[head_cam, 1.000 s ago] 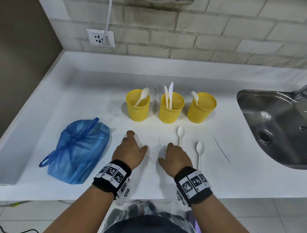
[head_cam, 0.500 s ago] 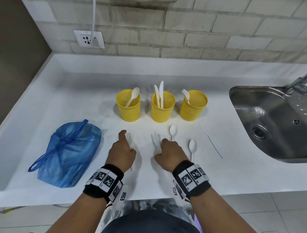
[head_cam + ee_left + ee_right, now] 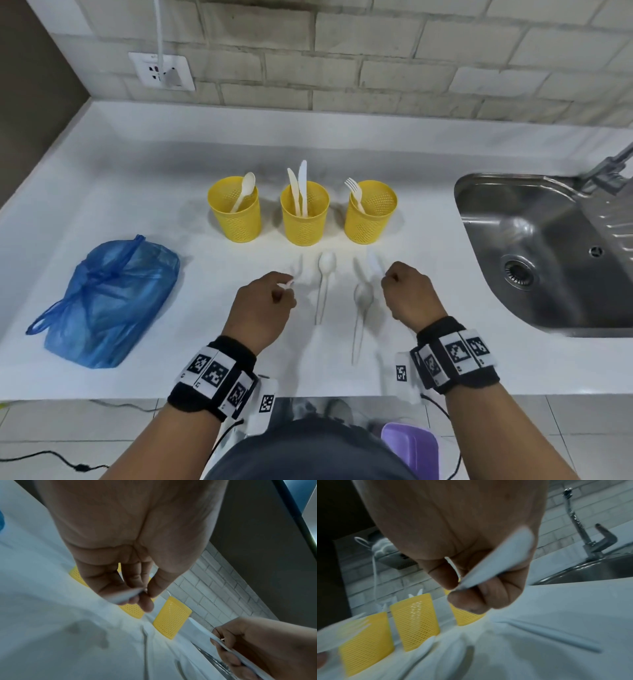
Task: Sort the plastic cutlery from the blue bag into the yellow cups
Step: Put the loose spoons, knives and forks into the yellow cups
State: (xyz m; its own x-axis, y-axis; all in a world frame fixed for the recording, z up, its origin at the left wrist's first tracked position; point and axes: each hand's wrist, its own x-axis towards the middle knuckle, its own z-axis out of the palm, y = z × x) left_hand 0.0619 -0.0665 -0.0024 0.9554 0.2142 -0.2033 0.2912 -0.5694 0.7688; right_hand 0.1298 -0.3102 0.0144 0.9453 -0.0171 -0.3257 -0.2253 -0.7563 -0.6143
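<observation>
Three yellow mesh cups stand in a row: the left cup (image 3: 236, 222) holds a spoon, the middle cup (image 3: 303, 224) two knives, the right cup (image 3: 368, 222) a fork. The blue bag (image 3: 109, 301) lies knotted at the left. My left hand (image 3: 286, 291) pinches a white fork (image 3: 295, 275) by its handle, just above the counter. Over to the right, my right hand (image 3: 388, 277) grips a second white fork (image 3: 375, 263), blurred; its handle (image 3: 496, 561) crosses the palm. Two white spoons (image 3: 325, 281) (image 3: 361, 315) lie between my hands. A thin white knife (image 3: 547, 632) lies on the counter by the right hand.
A steel sink (image 3: 460, 205) with a tap (image 3: 609, 168) is set into the white counter (image 3: 137, 205) at the right. A brick wall with a socket (image 3: 161, 70) runs behind. A purple tub (image 3: 407, 445) sits on the floor below the front edge.
Both hands went from lying on the counter over the forks to pinching and lifting one each. The right hand has moved to the right, past the spoons.
</observation>
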